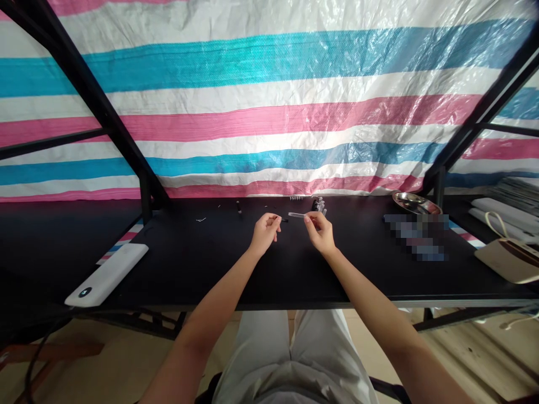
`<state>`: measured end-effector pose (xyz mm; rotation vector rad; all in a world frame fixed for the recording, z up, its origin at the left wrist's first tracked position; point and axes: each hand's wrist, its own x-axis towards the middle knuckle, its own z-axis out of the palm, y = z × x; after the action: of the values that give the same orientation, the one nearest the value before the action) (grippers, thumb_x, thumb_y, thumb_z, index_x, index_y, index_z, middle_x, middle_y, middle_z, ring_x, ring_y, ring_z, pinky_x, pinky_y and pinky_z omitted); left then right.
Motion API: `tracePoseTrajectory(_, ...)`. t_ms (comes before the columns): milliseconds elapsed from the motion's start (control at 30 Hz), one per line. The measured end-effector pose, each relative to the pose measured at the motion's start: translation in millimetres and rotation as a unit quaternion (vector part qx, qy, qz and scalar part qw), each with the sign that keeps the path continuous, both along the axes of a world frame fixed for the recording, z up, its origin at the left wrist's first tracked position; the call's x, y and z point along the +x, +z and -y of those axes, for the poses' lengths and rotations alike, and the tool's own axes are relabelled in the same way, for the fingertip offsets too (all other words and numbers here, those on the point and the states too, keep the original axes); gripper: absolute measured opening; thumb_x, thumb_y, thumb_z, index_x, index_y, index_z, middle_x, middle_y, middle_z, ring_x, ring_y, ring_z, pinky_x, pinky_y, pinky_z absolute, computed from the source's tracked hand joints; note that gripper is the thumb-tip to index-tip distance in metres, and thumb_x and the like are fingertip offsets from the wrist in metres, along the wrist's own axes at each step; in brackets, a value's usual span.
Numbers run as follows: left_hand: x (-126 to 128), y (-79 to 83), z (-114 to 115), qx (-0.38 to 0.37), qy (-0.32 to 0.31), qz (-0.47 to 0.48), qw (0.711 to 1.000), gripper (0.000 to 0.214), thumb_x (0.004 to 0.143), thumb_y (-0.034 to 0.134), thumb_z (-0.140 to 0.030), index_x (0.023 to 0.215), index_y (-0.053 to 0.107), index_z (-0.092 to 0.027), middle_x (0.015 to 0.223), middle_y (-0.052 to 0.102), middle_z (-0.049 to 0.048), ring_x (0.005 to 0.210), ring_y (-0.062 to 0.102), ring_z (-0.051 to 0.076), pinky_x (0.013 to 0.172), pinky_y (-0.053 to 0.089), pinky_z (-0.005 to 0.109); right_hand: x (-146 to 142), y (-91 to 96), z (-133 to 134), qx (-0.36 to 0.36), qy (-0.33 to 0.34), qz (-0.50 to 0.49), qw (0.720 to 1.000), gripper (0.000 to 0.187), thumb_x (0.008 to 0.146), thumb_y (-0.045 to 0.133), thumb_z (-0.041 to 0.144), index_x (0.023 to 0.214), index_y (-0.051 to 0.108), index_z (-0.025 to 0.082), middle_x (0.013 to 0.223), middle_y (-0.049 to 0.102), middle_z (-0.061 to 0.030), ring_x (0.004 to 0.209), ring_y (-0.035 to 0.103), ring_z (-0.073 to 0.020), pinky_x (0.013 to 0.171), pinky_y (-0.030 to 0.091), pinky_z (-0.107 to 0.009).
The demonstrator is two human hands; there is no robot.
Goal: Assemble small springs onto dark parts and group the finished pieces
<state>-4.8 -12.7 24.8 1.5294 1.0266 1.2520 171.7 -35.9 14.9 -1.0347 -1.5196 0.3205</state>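
At far left on the black table (189,269), a white oblong device (113,272) lies slantwise; a dark cable (33,359) below it runs out of the picture. Further right come thin wire-like bits (201,219), too small to identify, and a small dark cylinder (238,206).

The person's left hand (266,231) is pinched on a slim dark piece (285,220), its near end hidden by the fingers. Just beside it, the right hand (320,230) has thumb and fingers closed on a clear tube (296,215), which points left toward that piece, above the table. Behind the right hand, clear and dark small parts (321,205) are partly covered.

Rightward, a shiny metal dish (410,201) borders a pixelated patch (416,238) that conceals whatever lies there. A beige pouch (505,264) is cut off at the right edge. The mark on the device's round dark badge (85,292) is too small to read.
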Motion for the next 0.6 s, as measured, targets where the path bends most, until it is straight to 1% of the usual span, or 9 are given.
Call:
tracePoseTrajectory(100,1.6,-1.4,1.9,0.003,-0.059,-0.020,0.998,0.028,0.075,0.059,-0.040,0.087,0.057,-0.015,0.066,0.056,-0.0017,0.037,0.044,0.003,0.037,0.035,0.017,-4.1,-2.3,-2.5,-0.022,0.057,0.011,0.998,0.027,0.085,0.047,0.042,0.091,0.057,0.017,0.070,0.055,-0.0019,0.051,0.045,-0.0092,0.047,0.037,-0.023)
tracePoseTrajectory(167,3.2,-1.5,3.8,0.006,-0.073,-0.025,0.997,0.028,0.074,0.060,-0.039,0.087,0.057,-0.015,0.072,0.058,-0.0003,0.039,0.046,0.003,0.038,0.037,0.017,-6.7,-5.2,-4.3,-0.041,0.090,0.030,0.995,0.029,0.085,0.048,0.043,0.092,0.057,0.016,0.073,0.057,-0.0031,0.053,0.047,-0.0096,0.048,0.038,-0.023)
tracePoseTrajectory(267,3.9,-0.9,4.8,0.011,-0.069,-0.032,0.997,0.027,0.075,0.058,-0.040,0.085,0.057,-0.015,0.075,0.058,0.0002,0.040,0.046,0.002,0.037,0.035,0.016,-8.3,-9.7,-6.5,-0.061,0.109,0.063,0.990,0.031,0.085,0.047,0.044,0.092,0.059,0.016,0.074,0.058,-0.0036,0.055,0.048,-0.0103,0.050,0.039,-0.023)
tracePoseTrajectory(433,1.7,-2.8,2.7,0.027,-0.054,-0.047,0.997,0.028,0.075,0.058,-0.041,0.086,0.058,-0.015,0.071,0.056,-0.0009,0.040,0.046,0.003,0.037,0.035,0.016,-7.6,-12.7,-8.1,-0.078,0.122,0.115,0.983,0.028,0.085,0.048,0.041,0.093,0.061,0.017,0.070,0.059,-0.0020,0.054,0.047,-0.0098,0.051,0.039,-0.022)
tracePoseTrajectory(533,1.4,-4.6,2.7,0.050,-0.047,-0.077,0.995,0.028,0.074,0.059,-0.041,0.086,0.060,-0.016,0.068,0.055,-0.0013,0.041,0.045,0.004,0.038,0.036,0.017,-7.4,-13.2,-7.9,-0.095,0.138,0.144,0.975,0.026,0.085,0.047,0.038,0.094,0.061,0.017,0.066,0.057,-0.0003,0.052,0.045,-0.0093,0.050,0.037,-0.021)
tracePoseTrajectory(600,1.8,-5.4,3.2,0.066,-0.041,-0.112,0.991,0.027,0.074,0.060,-0.041,0.085,0.061,-0.017,0.065,0.054,-0.0021,0.042,0.045,0.005,0.039,0.036,0.017,-7.0,-13.6,-7.8,-0.106,0.147,0.164,0.970,0.024,0.085,0.048,0.036,0.088,0.062,0.017,0.062,0.053,0.0012,0.051,0.042,-0.0090,0.049,0.035,-0.021)
